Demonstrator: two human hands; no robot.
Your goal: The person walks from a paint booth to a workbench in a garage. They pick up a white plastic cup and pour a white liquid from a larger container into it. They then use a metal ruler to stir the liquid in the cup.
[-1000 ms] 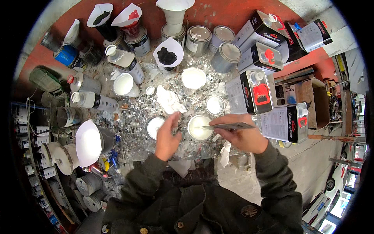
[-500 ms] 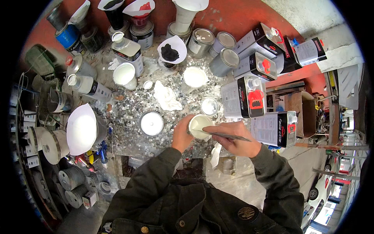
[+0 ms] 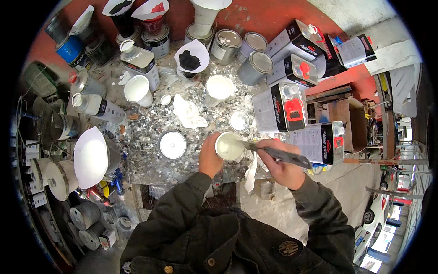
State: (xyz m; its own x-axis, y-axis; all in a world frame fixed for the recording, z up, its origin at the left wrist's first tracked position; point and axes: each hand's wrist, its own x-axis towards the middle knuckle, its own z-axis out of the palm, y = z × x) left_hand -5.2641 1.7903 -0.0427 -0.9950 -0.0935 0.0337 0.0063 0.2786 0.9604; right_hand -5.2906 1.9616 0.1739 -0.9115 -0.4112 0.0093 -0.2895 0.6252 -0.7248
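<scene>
My left hand (image 3: 211, 155) is wrapped round a cup of creamy white liquid (image 3: 229, 140) near the front of the speckled worktop. My right hand (image 3: 282, 164) grips a flat grey metal stirring stick (image 3: 296, 160), whose far end reaches into that cup. Left of them sits a round tin with a white top or contents (image 3: 172, 144). Behind the cup are a small open tin (image 3: 239, 120), a crumpled white tissue (image 3: 188, 112) and another cup of white liquid (image 3: 219, 86).
Metal jugs (image 3: 279, 107) crowd the right side, cans (image 3: 255, 68) and paper-filtered funnels (image 3: 191, 59) the back. A filter-topped container (image 3: 91, 156) stands at left, above shelves of tins (image 3: 83, 214). Beyond the worktop's right edge lie floor (image 3: 340, 185) and a white car (image 3: 374, 214).
My left hand has moved right and taken hold of the cup. The stick's handle has swung downward with my right hand, its end still in the cup. The view has shifted slightly.
</scene>
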